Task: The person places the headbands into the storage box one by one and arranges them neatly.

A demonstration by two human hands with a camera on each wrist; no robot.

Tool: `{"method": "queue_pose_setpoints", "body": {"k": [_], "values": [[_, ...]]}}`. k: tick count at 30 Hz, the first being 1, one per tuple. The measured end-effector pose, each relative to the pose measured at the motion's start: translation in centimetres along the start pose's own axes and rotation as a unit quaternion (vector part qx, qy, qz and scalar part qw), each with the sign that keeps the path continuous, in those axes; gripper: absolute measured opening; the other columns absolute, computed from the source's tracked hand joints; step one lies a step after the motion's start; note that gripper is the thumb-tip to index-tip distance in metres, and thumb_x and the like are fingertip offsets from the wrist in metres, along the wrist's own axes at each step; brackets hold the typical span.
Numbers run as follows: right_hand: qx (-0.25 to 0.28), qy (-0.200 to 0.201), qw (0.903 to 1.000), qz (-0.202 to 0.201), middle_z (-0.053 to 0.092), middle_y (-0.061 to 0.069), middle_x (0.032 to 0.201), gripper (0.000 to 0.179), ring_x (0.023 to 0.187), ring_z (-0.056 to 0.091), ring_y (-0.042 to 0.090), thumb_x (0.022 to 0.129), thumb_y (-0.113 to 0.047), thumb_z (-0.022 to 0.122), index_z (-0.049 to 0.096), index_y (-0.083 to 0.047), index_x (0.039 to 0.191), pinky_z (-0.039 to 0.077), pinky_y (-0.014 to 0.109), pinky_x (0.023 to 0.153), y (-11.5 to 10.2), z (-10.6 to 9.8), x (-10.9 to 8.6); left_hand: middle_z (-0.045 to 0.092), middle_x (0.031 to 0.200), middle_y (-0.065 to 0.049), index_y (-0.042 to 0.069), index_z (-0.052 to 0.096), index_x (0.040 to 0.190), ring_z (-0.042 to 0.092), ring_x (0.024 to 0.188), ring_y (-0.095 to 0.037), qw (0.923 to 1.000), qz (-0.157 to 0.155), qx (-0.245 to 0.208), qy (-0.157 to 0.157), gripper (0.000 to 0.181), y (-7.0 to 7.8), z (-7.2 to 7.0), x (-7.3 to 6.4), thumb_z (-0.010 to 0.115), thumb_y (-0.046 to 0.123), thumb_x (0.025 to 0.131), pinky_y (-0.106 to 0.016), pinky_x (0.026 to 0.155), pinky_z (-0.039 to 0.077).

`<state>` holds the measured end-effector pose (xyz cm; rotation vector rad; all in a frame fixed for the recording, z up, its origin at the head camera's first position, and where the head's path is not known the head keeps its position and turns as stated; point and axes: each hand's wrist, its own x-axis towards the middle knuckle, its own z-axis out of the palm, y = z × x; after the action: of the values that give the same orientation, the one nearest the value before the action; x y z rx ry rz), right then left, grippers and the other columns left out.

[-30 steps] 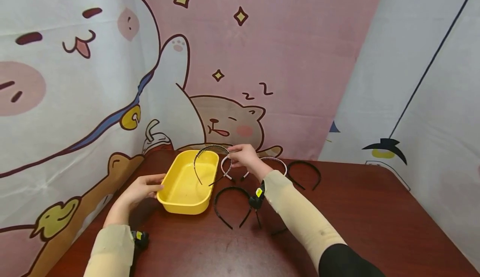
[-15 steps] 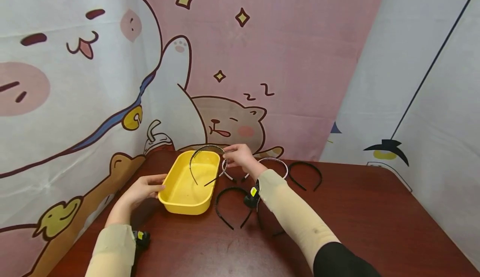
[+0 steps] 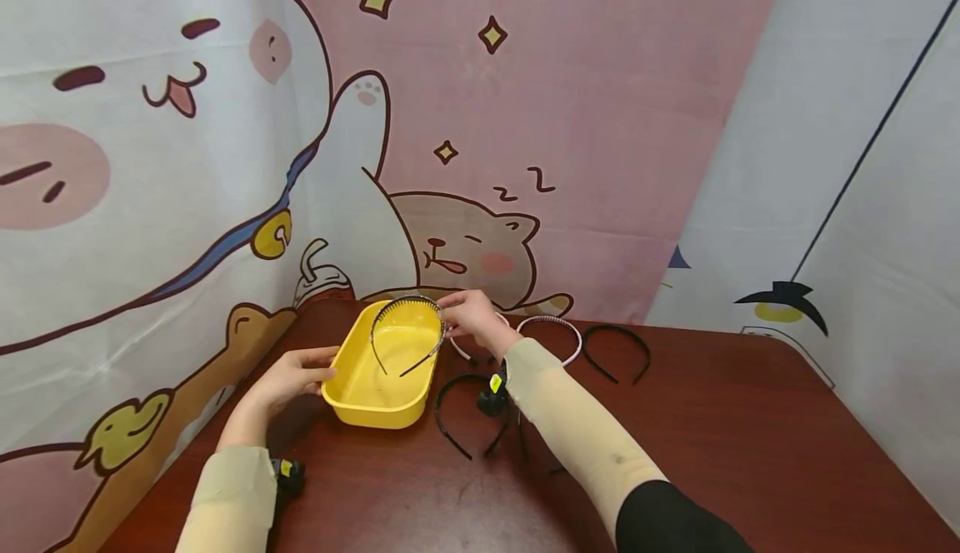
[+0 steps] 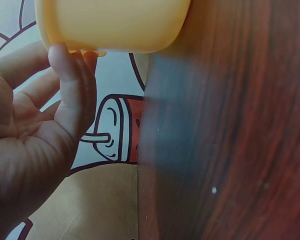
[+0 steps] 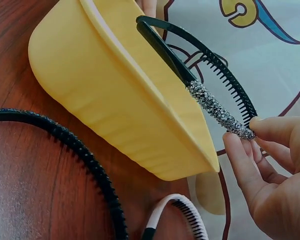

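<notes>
A black headband (image 5: 215, 107) with a glittery silver covering and comb teeth is pinched between the thumb and fingers of my right hand (image 3: 472, 320). Its ends point down over the open yellow plastic basin (image 3: 378, 417), above the basin's floor in the head view. My left hand (image 3: 288, 382) grips the basin by its left side. In the left wrist view the fingertips (image 4: 62, 57) sit right at the basin's rim. The basin stands on the table and holds nothing else that shows.
To the basin's right on the brown table (image 3: 712, 420) lie several headbands. A black headband (image 3: 439, 420) is nearest, a white headband (image 3: 580, 343) and another black headband (image 3: 647, 357) lie farther back. My right forearm partly covers others. A cartoon-print cloth (image 3: 600, 120) hangs behind.
My right hand has moved left with the glittery headband, from the basin's right edge to over the basin. The left hand keeps its hold, and the head view has shifted slightly.
</notes>
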<state>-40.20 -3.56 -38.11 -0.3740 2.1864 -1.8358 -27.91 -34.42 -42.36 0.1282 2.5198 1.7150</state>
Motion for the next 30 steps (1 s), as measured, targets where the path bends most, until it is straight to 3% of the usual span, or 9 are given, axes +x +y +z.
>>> {"method": "queue_pose_setpoints", "body": {"k": [14,22,30], "values": [[-0.021,0.001,0.9998,-0.004,0.060,0.011,0.076,0.025,0.060,0.056,0.016,0.086,0.003,0.068,0.069,0.004,0.111,0.057,0.036,0.063,0.8,2.2,0.8,0.060,0.120,-0.025,-0.008,0.045,0.139,0.063,0.078,-0.023,1.0000,-0.002,-0.009,0.002,0.051,-0.3,-0.2,0.1,0.062,0.007,0.093,-0.032,0.071,0.055],[-0.038,0.005,0.9993,0.001,0.064,0.013,0.088,0.023,0.069,0.062,0.019,0.085,0.003,0.069,0.070,0.004,0.108,0.057,0.034,0.062,0.7,3.6,1.3,0.059,0.121,-0.027,-0.009,0.045,0.139,0.063,0.078,-0.024,1.0000,-0.003,-0.006,0.005,0.051,-0.3,-0.3,0.0,0.061,0.005,0.093,-0.032,0.071,0.055],[-0.061,0.022,0.9979,0.000,0.062,0.014,0.086,0.023,0.069,0.061,0.020,0.083,0.004,0.070,0.071,0.004,0.106,0.056,0.031,0.058,0.8,4.3,1.2,0.059,0.120,-0.028,-0.010,0.043,0.140,0.062,0.077,-0.022,0.9999,0.007,-0.013,-0.004,0.052,0.0,-0.2,0.0,0.061,0.006,0.094,-0.030,0.068,0.054]]}}
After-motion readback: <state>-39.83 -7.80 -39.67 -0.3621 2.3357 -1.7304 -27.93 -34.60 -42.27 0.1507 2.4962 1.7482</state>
